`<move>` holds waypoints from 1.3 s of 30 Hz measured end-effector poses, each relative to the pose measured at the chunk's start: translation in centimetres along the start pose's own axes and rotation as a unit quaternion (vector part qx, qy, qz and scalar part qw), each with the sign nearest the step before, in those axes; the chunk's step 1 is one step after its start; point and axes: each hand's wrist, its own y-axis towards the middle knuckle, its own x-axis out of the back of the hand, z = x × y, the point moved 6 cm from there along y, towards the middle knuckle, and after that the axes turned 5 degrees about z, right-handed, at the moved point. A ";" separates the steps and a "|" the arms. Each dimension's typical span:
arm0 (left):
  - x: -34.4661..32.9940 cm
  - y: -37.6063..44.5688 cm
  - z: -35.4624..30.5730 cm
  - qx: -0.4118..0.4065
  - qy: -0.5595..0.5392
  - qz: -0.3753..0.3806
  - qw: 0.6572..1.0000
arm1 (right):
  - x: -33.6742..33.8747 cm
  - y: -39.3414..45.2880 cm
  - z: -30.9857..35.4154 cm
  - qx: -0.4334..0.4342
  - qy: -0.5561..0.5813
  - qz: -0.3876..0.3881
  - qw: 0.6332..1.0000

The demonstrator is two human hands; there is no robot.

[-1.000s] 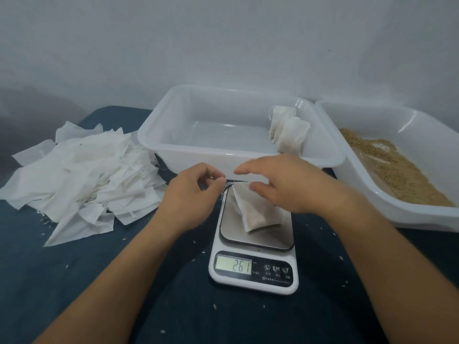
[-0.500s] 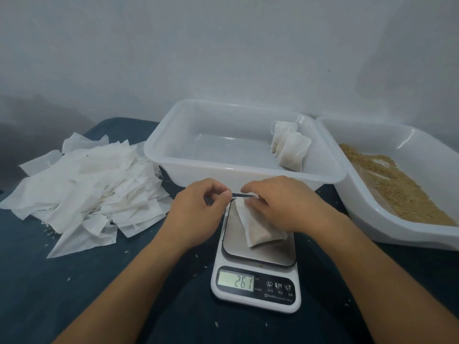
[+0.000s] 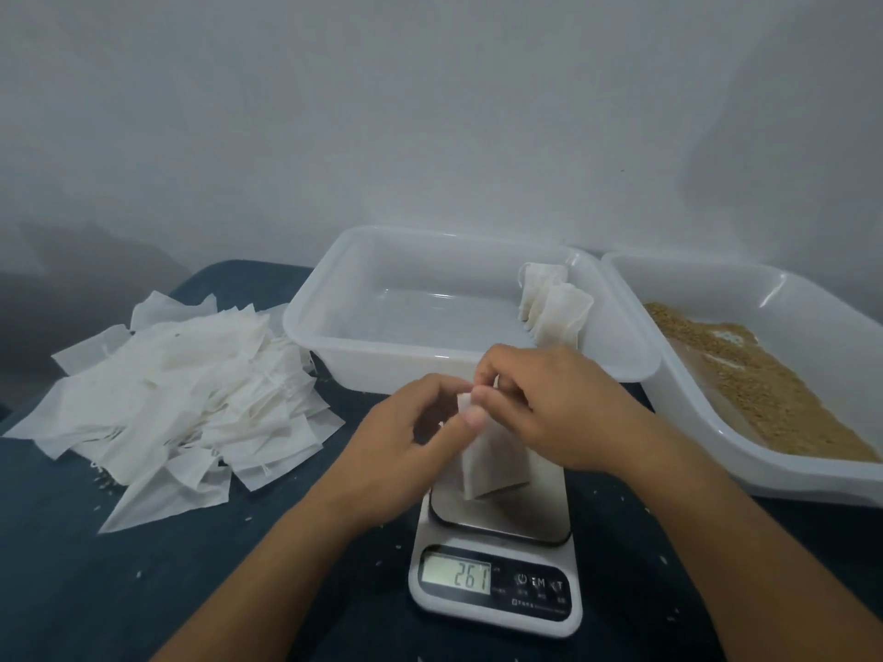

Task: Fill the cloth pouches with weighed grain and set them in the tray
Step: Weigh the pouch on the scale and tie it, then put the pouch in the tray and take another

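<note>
The top of the small white filled cloth pouch (image 3: 494, 463) is hidden behind the fingers of the left hand (image 3: 406, 437) and the right hand (image 3: 549, 408), so its closure cannot be made out. The hands also cover the far part of the white digital scale (image 3: 497, 609) with its steel platform. The large white plastic tub (image 3: 793, 475) of brown grain (image 3: 745, 379) is cut off by the right edge. Both forearms run out of the bottom edge. The small labels beside the scale's display are too small to read.
</note>
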 end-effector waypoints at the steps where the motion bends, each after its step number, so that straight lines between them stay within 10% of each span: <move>1: -0.3 0.0 -0.2 -0.009 0.002 0.006 1.000 | 0.6 -0.3 0.2 0.007 0.013 -0.012 1.000; 22: 0.5 -0.4 -0.9 -0.012 -0.120 -0.136 0.983 | 7.8 -1.2 -1.2 -0.059 0.082 -0.107 0.989; 39: -0.6 -0.5 -0.3 0.017 -0.027 -0.097 0.995 | 4.1 7.0 -16.9 -0.326 -0.041 0.076 0.941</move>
